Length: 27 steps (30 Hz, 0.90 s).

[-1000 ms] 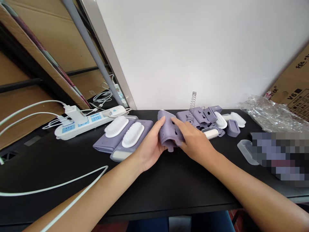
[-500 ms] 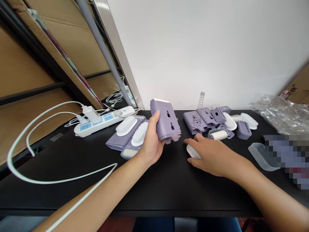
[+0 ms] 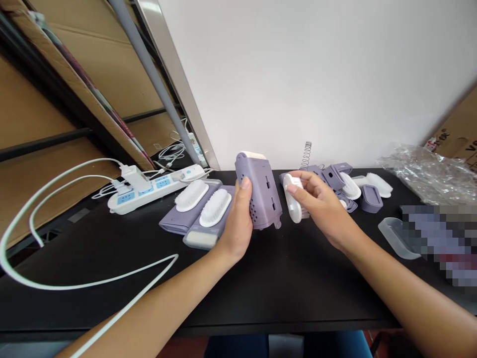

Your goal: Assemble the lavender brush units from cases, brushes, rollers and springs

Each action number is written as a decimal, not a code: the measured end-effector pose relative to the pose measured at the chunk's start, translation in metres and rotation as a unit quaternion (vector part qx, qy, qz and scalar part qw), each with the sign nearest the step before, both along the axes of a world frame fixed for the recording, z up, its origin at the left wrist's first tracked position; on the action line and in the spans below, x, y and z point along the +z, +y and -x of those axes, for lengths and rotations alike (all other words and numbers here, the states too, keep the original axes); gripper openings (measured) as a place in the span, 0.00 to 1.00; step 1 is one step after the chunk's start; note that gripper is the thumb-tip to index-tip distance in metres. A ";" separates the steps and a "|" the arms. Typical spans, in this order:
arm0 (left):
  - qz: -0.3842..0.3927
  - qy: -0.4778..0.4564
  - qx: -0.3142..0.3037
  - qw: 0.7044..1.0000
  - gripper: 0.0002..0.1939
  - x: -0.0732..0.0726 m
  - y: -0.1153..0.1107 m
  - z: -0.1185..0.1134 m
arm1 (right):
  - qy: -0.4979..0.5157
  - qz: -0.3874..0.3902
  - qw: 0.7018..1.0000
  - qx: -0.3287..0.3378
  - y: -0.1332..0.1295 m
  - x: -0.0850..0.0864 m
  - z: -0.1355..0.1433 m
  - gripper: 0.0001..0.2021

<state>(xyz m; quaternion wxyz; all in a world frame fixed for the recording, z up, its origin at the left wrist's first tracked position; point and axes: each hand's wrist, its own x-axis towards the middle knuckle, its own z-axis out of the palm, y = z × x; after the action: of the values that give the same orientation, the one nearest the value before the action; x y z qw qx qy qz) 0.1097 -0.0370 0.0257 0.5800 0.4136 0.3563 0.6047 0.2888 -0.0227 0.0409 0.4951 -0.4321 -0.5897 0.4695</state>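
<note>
Left hand (image 3: 234, 223) grasps purple housing (image 3: 261, 196) upright at frame centre, above black table (image 3: 261, 283); right hand (image 3: 320, 209) pinches white brush insert (image 3: 292, 204) just beside it. Fitting step; next likely needs aligning insert with housing face

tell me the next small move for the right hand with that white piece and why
Probably bring the white brush piece leftward against the slotted face of the purple housing. The left hand holds the housing upright with that face turned toward the right hand, which grips the piece just beside it, not yet touching.
</note>
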 end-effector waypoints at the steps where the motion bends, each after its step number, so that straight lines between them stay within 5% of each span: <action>1: -0.019 0.009 0.004 1.000 0.33 -0.001 -0.001 -0.001 | 0.018 -0.006 1.000 -0.005 -0.001 0.000 0.002 0.25; 5: -0.064 0.036 -0.031 0.997 0.31 -0.001 -0.009 -0.007 | 0.050 -0.065 0.995 -0.049 -0.007 -0.005 0.011 0.23; 11: -0.058 0.011 -0.076 0.995 0.33 0.000 -0.013 -0.011 | -0.042 -0.125 0.983 -0.127 -0.018 -0.012 0.018 0.21; 27: -0.049 0.004 -0.062 0.997 0.33 0.004 -0.014 -0.011 | -0.061 -0.168 0.977 -0.116 -0.024 -0.016 0.018 0.17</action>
<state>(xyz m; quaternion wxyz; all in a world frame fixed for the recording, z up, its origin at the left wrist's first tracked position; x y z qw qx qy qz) 0.1203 -0.0513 0.0299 0.5941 0.4654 0.3019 0.5826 0.2708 -0.0463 0.0252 0.5747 -0.4364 -0.6352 0.2754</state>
